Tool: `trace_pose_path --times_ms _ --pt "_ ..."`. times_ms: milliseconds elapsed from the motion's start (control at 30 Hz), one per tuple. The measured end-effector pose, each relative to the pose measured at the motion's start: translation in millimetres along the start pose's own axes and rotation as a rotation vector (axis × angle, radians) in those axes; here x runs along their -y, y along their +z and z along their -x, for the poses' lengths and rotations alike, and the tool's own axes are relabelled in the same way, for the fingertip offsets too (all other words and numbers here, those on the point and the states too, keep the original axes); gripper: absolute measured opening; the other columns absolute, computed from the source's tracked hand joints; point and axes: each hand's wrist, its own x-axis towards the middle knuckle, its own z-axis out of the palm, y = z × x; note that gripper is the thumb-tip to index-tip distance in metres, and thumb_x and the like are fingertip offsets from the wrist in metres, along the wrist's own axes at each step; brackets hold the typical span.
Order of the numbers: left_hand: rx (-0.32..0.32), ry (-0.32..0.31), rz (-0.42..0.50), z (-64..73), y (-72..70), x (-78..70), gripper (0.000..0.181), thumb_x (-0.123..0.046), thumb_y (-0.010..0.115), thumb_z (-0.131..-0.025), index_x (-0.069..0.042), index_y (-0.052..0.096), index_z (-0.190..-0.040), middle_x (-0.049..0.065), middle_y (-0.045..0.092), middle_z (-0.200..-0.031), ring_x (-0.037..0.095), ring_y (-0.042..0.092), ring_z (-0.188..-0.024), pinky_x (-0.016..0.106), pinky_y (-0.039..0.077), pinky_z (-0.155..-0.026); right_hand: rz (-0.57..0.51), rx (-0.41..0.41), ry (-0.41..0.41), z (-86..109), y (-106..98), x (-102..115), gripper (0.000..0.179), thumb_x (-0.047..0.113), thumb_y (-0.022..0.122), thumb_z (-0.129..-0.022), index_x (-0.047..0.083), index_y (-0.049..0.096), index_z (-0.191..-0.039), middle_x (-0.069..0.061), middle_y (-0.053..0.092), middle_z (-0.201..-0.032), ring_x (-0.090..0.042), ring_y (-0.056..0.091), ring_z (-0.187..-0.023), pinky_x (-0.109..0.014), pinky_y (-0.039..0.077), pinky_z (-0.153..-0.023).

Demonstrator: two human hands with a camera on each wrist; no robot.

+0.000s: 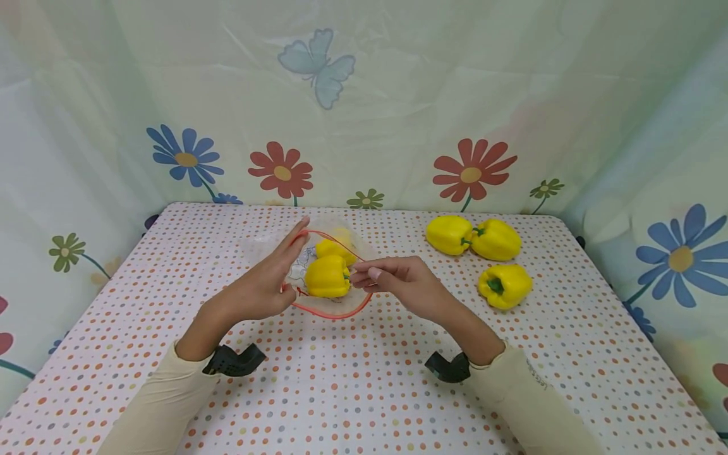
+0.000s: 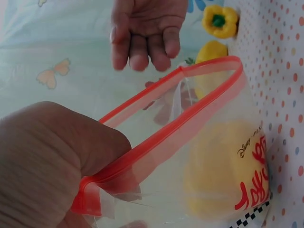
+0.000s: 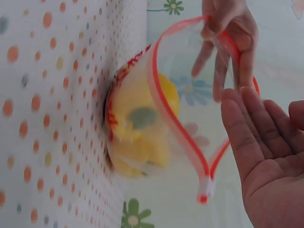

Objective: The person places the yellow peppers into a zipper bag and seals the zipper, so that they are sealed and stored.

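Currently, in the head view, a clear zip bag [image 1: 335, 316] is held with its red-edged mouth open, on the dotted tablecloth [image 1: 341, 385]; its left side is touched by the left hand [image 1: 250, 287], whose fingers are spread; at least two yellow bell peppers [image 1: 327, 277] are contained in it; at its right side the right hand [image 1: 406, 281] is held, fingers close together and slightly bent, nothing visibly gripped; three loose bell peppers [image 1: 505, 286] are set to the right, two side by side and one nearer.

In the left wrist view, the bag's red edge is crossed by the left hand; whether it is pinched cannot be told; red lettering [image 2: 251, 191] is printed on the clear wall.

In the right wrist view, the right fingers are held side by side, gently curved, near the mouth; whether it is touched cannot be told; a white slider [image 3: 209, 186] is seen at one end of the red closure; the bagged peppers are seen low, through plastic.
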Motion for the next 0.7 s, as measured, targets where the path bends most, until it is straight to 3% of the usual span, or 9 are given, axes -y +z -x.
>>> trace_pose_path --times_ms 200,400,600,700 --pt "0.01 -0.008 0.019 0.2 -1.7 -0.1 0.089 0.017 0.054 -0.075 0.004 0.014 -0.153 0.001 -0.009 -0.162 0.022 0.008 -0.147 0.024 0.053 -0.069 0.038 -0.141 -0.038 20.6 -26.9 2.3 0.031 0.007 0.049 -0.101 -0.011 0.058 -0.125 -0.021 0.067 -0.11 -0.029 0.067 -0.102 -0.04 0.053 -0.087" --pt "0.011 -0.006 0.004 0.9 -2.7 0.9 0.088 0.017 0.053 -0.075 0.004 0.013 -0.153 0.003 -0.008 -0.162 0.023 0.007 -0.147 0.023 0.053 -0.072 0.172 -0.27 -0.055 42.5 -53.8 -1.6 0.03 0.005 0.05 -0.1 -0.01 0.059 -0.125 -0.02 0.068 -0.109 -0.02 0.067 -0.1 -0.034 0.054 -0.085" --pt "0.017 -0.001 0.015 1.7 -2.2 2.2 0.088 0.017 0.052 -0.076 0.004 0.011 -0.153 0.0 -0.01 -0.162 0.023 0.007 -0.147 0.023 0.045 -0.053 0.256 -0.368 -0.019 63.4 -77.5 -10.1 0.032 0.008 0.053 -0.099 -0.01 0.058 -0.125 -0.012 0.07 -0.107 -0.014 0.066 -0.099 -0.027 0.054 -0.083" --pt "0.016 0.003 0.012 1.8 -1.9 3.3 0.089 0.017 0.052 -0.076 0.003 0.011 -0.153 0.0 -0.009 -0.162 0.023 0.007 -0.147 0.023 0.046 -0.053 0.322 -0.421 0.012 73.9 -88.8 -13.2 0.033 0.011 0.055 -0.099 -0.01 0.059 -0.125 -0.007 0.071 -0.107 -0.009 0.065 -0.099 -0.02 0.052 -0.083"
